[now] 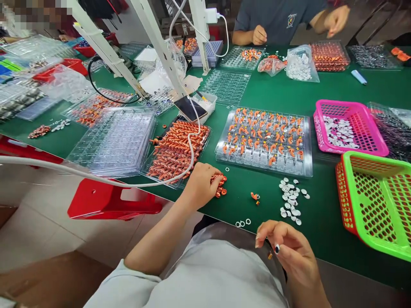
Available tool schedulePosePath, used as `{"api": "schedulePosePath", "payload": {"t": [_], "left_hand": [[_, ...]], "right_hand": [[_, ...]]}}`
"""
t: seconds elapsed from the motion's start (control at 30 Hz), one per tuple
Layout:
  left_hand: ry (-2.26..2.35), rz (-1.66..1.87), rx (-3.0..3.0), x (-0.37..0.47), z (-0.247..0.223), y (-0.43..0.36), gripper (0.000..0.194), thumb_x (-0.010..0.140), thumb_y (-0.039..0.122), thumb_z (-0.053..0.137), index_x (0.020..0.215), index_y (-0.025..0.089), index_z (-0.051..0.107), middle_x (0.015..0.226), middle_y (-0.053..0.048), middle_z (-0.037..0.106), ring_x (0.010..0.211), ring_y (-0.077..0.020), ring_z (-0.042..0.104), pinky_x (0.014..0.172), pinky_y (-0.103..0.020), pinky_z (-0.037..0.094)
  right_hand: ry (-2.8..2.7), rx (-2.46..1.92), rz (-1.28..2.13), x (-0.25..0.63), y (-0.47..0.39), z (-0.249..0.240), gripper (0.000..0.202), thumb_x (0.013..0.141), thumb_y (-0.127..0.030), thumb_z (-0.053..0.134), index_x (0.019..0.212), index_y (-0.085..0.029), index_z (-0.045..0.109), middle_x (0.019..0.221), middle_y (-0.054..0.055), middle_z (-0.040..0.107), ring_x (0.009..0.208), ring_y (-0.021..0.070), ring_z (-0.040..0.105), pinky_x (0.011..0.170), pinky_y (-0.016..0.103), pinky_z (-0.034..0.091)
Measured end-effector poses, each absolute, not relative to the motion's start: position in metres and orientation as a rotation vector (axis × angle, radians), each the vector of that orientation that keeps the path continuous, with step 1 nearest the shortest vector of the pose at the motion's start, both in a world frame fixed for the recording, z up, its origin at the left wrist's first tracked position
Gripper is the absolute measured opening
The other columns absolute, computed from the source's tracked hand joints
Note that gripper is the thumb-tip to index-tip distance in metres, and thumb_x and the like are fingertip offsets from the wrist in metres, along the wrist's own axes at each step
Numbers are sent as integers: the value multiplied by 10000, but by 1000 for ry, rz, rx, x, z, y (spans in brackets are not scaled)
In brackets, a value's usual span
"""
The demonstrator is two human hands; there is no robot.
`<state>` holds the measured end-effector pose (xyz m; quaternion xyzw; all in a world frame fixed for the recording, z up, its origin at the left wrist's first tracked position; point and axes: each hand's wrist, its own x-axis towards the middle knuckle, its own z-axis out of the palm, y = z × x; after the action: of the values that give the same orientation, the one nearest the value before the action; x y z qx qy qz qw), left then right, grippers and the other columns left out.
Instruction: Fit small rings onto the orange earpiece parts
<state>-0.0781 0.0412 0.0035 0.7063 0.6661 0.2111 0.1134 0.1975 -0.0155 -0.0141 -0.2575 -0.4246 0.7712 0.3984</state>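
Observation:
My left hand (pixel 204 184) rests on a small pile of orange round parts (pixel 221 190) at the table's front edge, its fingers pressed together over them; what they grip is hidden. Over the table's front edge, my right hand (pixel 287 246) pinches a small black-and-white part (pixel 277 248). A small orange piece (pixel 254 196) lies on the green mat between the hands, with white rings (pixel 243 223) nearer the edge. Several white caps (pixel 290 200) are scattered to the right. Behind them is a clear tray (pixel 306 149) holding rows of curved orange pieces.
A tray of orange parts (pixel 176 149) and stacked clear trays (pixel 112 137) stand left. Pink (pixel 349 107) and green (pixel 356 231) baskets are at right. A white cable (pixel 128 184) crosses near my left arm. Across the table, a person's hands (pixel 259 35) show.

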Motion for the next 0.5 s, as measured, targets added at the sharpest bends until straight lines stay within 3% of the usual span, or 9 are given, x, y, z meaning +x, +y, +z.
{"api": "schedulePosePath", "payload": {"t": [0.13,0.5], "left_hand": [[1928,397,2104,-75,3,55,154,884,272,610,788,190,697,836,-91,687,894,-256,564,861,-403,453],[1911,301,2107,-78,4,60,138,877,193,594,859,160,727,871,-88,716,933,-263,568,855,-405,480]], "right_hand": [[-1116,-713,1899,218,-22,-20,149,865,-331,609,765,-226,575,890,86,684,773,233,625,663,353,515],[-1114,-674,1929,213,-25,-29,124,913,-294,570,809,-227,565,935,67,678,778,191,612,675,310,500]]}}
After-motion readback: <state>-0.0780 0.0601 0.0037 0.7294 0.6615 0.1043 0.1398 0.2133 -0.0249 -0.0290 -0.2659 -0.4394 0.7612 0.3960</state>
